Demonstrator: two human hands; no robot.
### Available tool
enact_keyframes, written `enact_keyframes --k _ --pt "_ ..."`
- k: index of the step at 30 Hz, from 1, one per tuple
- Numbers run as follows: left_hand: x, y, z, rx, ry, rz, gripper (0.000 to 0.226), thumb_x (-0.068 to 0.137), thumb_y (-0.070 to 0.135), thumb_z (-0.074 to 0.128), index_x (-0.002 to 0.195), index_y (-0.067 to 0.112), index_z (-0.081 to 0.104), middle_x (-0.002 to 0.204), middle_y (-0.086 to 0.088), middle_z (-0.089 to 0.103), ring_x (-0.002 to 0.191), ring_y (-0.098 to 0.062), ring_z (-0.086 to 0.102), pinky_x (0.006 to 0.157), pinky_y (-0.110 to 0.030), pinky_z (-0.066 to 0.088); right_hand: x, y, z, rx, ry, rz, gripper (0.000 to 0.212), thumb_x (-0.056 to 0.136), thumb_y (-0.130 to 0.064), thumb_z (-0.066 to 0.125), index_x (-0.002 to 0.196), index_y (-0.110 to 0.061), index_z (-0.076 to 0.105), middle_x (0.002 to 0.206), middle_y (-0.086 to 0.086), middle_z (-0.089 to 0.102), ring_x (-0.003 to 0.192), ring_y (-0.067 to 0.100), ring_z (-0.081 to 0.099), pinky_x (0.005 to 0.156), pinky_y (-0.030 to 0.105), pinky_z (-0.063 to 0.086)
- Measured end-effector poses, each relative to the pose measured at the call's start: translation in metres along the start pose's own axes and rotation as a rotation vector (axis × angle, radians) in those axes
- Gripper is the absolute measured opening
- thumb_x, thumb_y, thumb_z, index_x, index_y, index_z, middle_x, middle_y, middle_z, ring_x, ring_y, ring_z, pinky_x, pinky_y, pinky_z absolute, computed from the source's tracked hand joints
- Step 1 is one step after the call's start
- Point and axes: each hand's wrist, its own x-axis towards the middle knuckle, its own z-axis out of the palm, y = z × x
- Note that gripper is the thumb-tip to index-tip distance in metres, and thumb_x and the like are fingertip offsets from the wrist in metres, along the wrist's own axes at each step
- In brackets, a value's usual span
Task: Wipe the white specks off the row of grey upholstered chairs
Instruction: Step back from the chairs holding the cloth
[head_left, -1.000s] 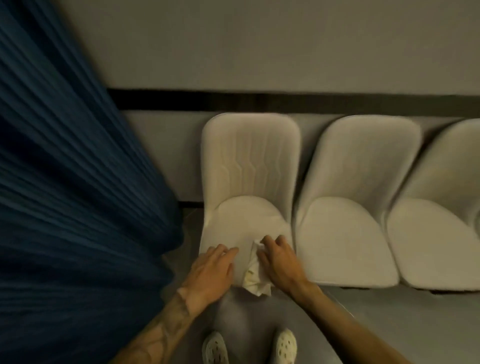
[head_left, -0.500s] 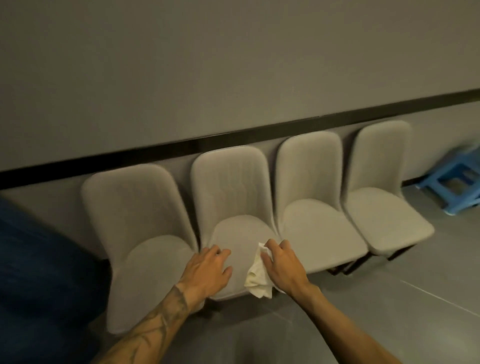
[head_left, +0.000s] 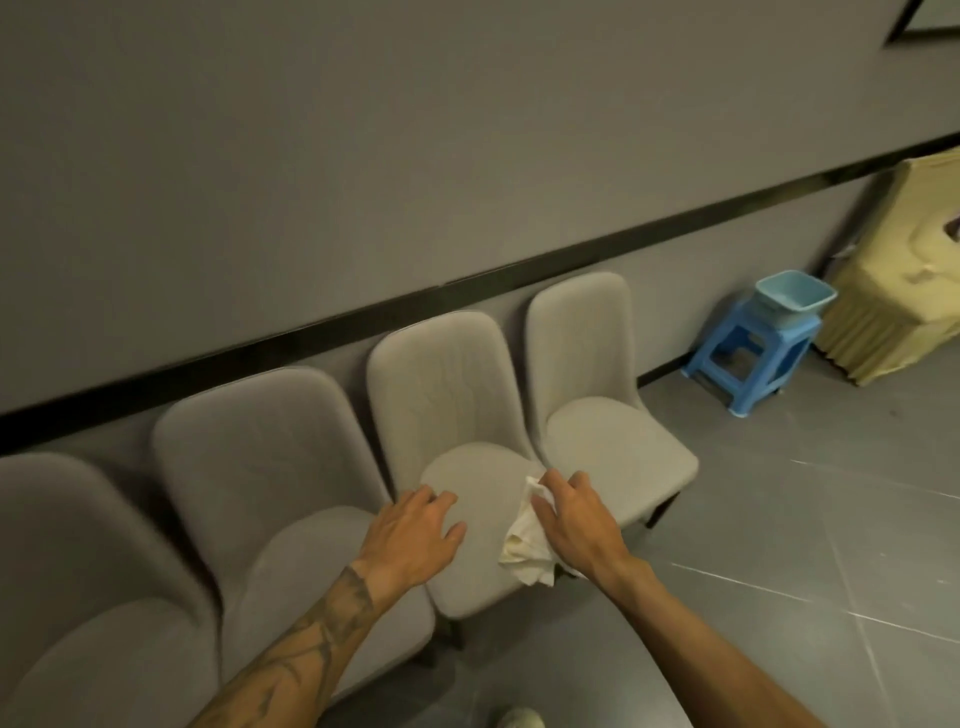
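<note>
A row of grey upholstered chairs stands against the wall: one cut off at far left (head_left: 78, 597), a second (head_left: 260, 467), a third (head_left: 447, 410) and a fourth (head_left: 587, 364). My left hand (head_left: 415, 535) rests flat with spread fingers on the third chair's seat. My right hand (head_left: 576, 519) grips a crumpled white cloth (head_left: 522, 551) at that seat's right front edge, and the cloth hangs over the rim. No white specks can be made out on the fabric.
A blue plastic stool (head_left: 748, 364) carrying a light blue basin (head_left: 795, 293) stands right of the row. Beside it is a bulky shape under yellow cloth (head_left: 904, 270). Grey floor (head_left: 779, 545) lies in front of the chairs; a shoe tip (head_left: 519, 719) shows at the bottom.
Both hands and the cloth have moved right along the row, from the chair by the blue curtain to the third chair. The curtain has left the view; the stool and yellow cover have appeared.
</note>
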Motion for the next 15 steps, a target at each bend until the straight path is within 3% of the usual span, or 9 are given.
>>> enact_keyframes --k 7,15 --pt "0.134 0.111 -0.017 0.016 -0.013 0.086 0.056 0.107 0.053 0.038 0.155 0.025 0.042 0.154 -0.004 0.047 0.141 -0.026 0.044 0.118 -0.040 0.034 0.086 0.099 -0.094 0.005 0.073 0.075 0.027 0.104 -0.036 0.039 0.120 -0.017 0.051 0.115 0.011 0.047 0.100 0.034 0.055 0.086 0.038 0.049" --pt "0.260 0.249 -0.035 0.090 0.023 0.122 0.055 0.106 0.057 0.036 0.151 0.028 0.046 0.144 -0.004 0.054 0.134 -0.027 0.049 0.108 -0.039 0.039 0.167 0.237 -0.192 0.009 0.079 0.114 0.027 0.104 -0.037 0.040 0.122 -0.019 0.050 0.118 0.009 0.046 0.101 0.030 0.056 0.091 0.041 0.050"
